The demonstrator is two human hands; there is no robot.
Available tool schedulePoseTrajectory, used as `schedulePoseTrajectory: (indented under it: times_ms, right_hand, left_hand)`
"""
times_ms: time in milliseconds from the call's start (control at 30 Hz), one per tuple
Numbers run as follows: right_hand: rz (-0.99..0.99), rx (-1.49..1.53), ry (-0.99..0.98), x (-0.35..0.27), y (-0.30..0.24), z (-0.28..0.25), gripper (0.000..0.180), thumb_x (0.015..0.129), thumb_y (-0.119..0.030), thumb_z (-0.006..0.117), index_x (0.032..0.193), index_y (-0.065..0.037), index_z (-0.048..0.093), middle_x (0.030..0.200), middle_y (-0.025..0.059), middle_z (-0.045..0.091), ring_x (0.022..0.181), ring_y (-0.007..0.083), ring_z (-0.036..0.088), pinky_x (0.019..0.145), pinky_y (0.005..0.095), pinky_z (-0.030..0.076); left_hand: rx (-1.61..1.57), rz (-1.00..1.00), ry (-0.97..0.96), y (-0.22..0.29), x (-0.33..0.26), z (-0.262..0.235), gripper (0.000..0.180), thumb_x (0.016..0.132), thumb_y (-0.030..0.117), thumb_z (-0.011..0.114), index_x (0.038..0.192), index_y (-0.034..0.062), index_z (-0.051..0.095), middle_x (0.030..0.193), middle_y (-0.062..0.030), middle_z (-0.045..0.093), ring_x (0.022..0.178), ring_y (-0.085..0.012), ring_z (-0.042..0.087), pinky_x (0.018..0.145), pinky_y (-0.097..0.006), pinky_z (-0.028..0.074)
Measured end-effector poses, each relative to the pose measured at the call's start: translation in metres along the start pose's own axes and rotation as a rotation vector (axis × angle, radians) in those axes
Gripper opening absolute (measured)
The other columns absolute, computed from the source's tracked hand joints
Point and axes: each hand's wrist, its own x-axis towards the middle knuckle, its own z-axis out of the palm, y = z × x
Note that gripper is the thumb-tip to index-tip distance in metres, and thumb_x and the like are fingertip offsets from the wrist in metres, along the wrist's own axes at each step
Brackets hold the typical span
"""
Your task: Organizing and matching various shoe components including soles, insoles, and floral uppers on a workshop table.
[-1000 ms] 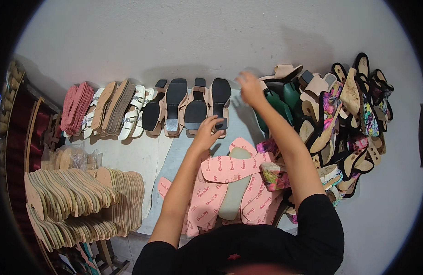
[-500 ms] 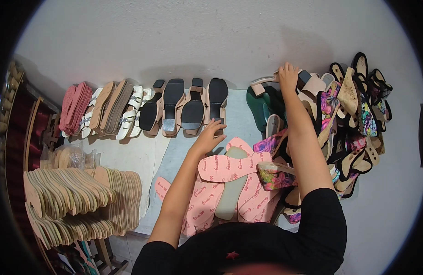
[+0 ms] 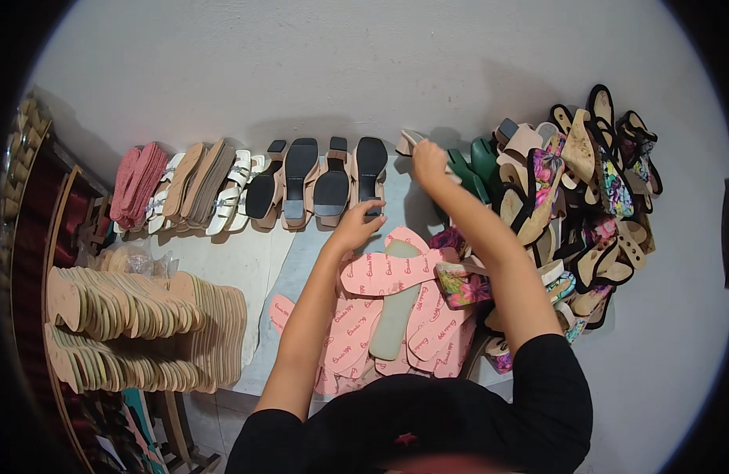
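While the right hand (image 3: 429, 160) has its fingers clamped on a beige sandal (image 3: 412, 142) at the far table edge by the wall & the left hand (image 3: 356, 227), fingers loosely apart, rests near the black-soled row (image 3: 317, 180), a careless set-down prob topples that leaning row or snags the green shoes (image 3: 475, 167).

head camera, looking steeply down, close overhead

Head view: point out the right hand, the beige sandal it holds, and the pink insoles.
right hand (image 3: 429, 160), head view, back of hand
beige sandal (image 3: 407, 141), head view, sole tip
pink insoles (image 3: 380, 275), head view, top insole
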Motion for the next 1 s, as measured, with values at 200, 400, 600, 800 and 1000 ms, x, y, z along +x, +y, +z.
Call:
schedulePoseTrajectory:
  times_ms: [200,400,600,800,1000]
  right_hand:
    - [0.342,0.282,-0.205,-0.036,-0.028,0.046,0.043,0.066,-0.039,0.071,0.083,-0.002,0.059,0.099,0.0197,0.058,0.081,0.0251,0.064,0.063,0.0330,0.053]
    - [0.099,0.493,-0.713,-0.040,-0.020,0.027,0.069,0.070,-0.047,0.066,0.117,0.000,0.048,0.123,0.0207,0.042,0.111,0.0347,0.048,0.089,0.0376,0.043]
    - [0.362,0.629,-0.701,-0.013,-0.027,0.049,0.088,0.067,-0.045,0.069,0.128,0.000,0.025,0.129,0.0203,0.034,0.113,0.0351,0.045,0.089,0.0410,0.042]
    - [0.570,0.675,-0.461,0.011,-0.047,0.057,0.094,0.063,-0.039,0.076,0.128,-0.001,0.021,0.122,0.0218,0.045,0.109,0.0349,0.050,0.085,0.0418,0.045]
    - [0.541,0.674,-0.440,0.026,-0.026,0.087,0.075,0.061,-0.030,0.075,0.118,0.002,0.039,0.107,0.0209,0.057,0.097,0.0321,0.058,0.081,0.0390,0.048]
  left_hand:
    - [-0.110,-0.020,-0.021,0.002,-0.008,0.002,0.042,0.081,0.022,0.060,0.117,0.0026,0.051,0.113,-0.0122,0.055,0.107,-0.0231,0.050,0.092,-0.034,0.037]
    - [-0.089,-0.052,0.018,-0.015,-0.012,-0.010,0.042,0.082,0.021,0.059,0.119,0.0029,0.050,0.115,-0.0117,0.054,0.109,-0.0226,0.050,0.092,-0.034,0.038]
    - [-0.200,-0.127,0.073,-0.028,-0.019,-0.013,0.037,0.085,0.016,0.055,0.119,0.0033,0.050,0.116,-0.0106,0.053,0.108,-0.0202,0.050,0.091,-0.031,0.039]
    - [-0.290,-0.231,0.235,-0.031,-0.054,-0.032,0.033,0.086,0.013,0.052,0.117,0.0021,0.050,0.116,-0.0087,0.053,0.103,-0.0165,0.051,0.089,-0.029,0.040]
    - [-0.370,-0.261,0.266,-0.027,-0.061,-0.025,0.032,0.086,0.014,0.053,0.116,0.0025,0.052,0.111,-0.0067,0.055,0.098,-0.0143,0.052,0.084,-0.028,0.041]
